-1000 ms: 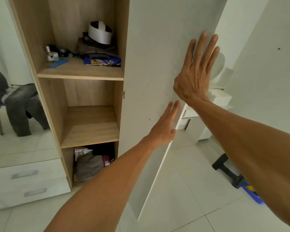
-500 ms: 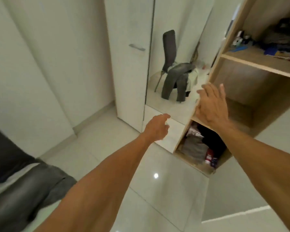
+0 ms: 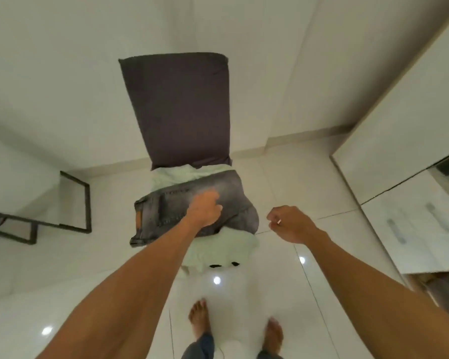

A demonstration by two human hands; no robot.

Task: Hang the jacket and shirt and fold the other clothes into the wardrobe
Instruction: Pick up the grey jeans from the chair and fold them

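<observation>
Turned away from the wardrobe (image 3: 399, 125) to the chair (image 3: 182, 107), the person now has the left hand (image 3: 204, 209) curled on the jeans (image 3: 161, 211) lying over a pale garment (image 3: 226, 247) there, its grip not clearly closed, and the right hand (image 3: 290, 224) loose and empty, so folding likely starts.

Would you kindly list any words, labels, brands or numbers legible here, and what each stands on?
No text can be read.
Tan patch on the waistband of the grey denim jeans: too blurred to read.
Black marks on the pale green garment under them: too small to tell if lettering.
</observation>
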